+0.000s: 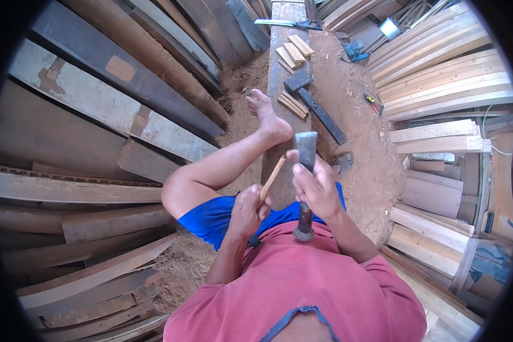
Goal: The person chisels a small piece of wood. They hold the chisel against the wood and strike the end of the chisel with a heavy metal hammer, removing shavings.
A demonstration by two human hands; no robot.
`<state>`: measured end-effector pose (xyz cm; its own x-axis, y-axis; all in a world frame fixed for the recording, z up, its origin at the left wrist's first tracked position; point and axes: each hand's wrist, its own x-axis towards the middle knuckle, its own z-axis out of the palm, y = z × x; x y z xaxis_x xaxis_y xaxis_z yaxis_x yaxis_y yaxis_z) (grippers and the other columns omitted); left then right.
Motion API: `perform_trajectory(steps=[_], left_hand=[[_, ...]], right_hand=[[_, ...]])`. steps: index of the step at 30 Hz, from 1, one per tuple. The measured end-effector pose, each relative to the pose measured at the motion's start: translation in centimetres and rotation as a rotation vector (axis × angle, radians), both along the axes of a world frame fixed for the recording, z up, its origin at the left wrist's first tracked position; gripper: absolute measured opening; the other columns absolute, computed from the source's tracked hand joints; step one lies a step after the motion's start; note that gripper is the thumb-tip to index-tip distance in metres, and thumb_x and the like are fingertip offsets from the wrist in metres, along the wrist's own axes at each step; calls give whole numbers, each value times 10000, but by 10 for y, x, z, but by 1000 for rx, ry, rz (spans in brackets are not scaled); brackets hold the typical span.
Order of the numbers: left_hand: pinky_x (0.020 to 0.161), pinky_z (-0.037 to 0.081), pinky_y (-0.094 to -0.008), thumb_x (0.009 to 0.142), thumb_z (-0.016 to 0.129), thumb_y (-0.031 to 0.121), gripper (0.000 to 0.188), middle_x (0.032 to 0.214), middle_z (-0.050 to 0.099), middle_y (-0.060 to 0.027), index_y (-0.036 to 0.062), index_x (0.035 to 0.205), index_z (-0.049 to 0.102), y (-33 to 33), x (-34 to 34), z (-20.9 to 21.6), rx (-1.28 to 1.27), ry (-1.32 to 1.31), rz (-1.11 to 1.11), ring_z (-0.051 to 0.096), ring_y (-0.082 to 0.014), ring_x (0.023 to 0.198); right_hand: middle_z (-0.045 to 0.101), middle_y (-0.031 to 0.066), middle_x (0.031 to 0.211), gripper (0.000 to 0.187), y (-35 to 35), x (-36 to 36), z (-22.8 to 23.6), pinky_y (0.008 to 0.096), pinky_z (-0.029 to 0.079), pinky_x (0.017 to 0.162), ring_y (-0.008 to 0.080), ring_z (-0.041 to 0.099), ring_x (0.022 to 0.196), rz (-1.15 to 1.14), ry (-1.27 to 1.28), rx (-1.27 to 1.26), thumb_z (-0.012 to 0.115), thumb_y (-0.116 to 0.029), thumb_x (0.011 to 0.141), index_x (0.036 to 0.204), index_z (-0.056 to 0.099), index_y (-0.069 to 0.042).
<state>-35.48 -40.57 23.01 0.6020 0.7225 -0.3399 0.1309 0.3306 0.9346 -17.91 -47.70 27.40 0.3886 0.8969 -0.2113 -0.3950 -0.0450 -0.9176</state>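
My left hand (248,211) is closed around a slim wooden strip (274,176), which slants up toward my right hand. In my right hand (320,190) a wide chisel (306,149) stands with its blade end up; its dark handle ends low in a frayed tip near my red shirt. The strip's upper end is close to my right index finger; whether they touch I cannot tell. Beyond my hands lies a dark mallet (325,118), its head resting on a narrow plank bench (277,40). Thin wood strips (292,105) and short light blocks (294,52) are also on the bench.
A handsaw (288,24) lies across the bench's far end. My bare foot (266,117) is beside the bench. Boards (102,125) lean at left; lumber (444,74) is stacked at right. A blue power tool (355,51) and a yellow-black hand tool (373,104) lie on the sawdust-covered floor.
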Motion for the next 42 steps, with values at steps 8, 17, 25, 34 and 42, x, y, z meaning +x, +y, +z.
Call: perform_trajectory(steps=[8,17,25,34,42], left_hand=[[464,313,-242,1048,370,411,424,558,425,-8,55,909,554,2,23,-6,-495,-392,-62,354,-91,456],[497,324,-232,1052,370,368,366,648,445,10,79,906,541,33,50,-13,-157,-275,29,388,-75,544],[635,435,-293,1058,360,272,357,758,556,-45,22,993,606,44,34,7,471,-40,-46,498,-107,682],[581,454,-347,1048,409,230,300,747,570,-114,1,1032,602,27,34,32,629,17,5,562,-200,605],[545,432,-395,1031,417,182,284,696,516,-160,2,866,563,5,7,16,913,104,-220,518,-280,550]], right_hand=[[519,-40,652,208,26,15,-17,210,390,485,12,474,563,30,-342,11,563,-247,992,986,609,-44],[497,19,762,207,12,-22,-3,283,479,498,89,475,526,-13,564,60,444,-220,1013,1147,459,-62],[393,-19,664,180,-1,-53,19,244,438,461,55,409,485,188,588,14,390,-219,1026,1042,462,-55],[395,-16,664,203,-6,-48,23,250,438,470,63,413,494,190,564,26,410,-250,1033,1055,465,-57],[373,-19,616,189,-25,-30,31,285,430,427,87,390,439,-21,440,77,435,-273,1024,994,455,-88]])
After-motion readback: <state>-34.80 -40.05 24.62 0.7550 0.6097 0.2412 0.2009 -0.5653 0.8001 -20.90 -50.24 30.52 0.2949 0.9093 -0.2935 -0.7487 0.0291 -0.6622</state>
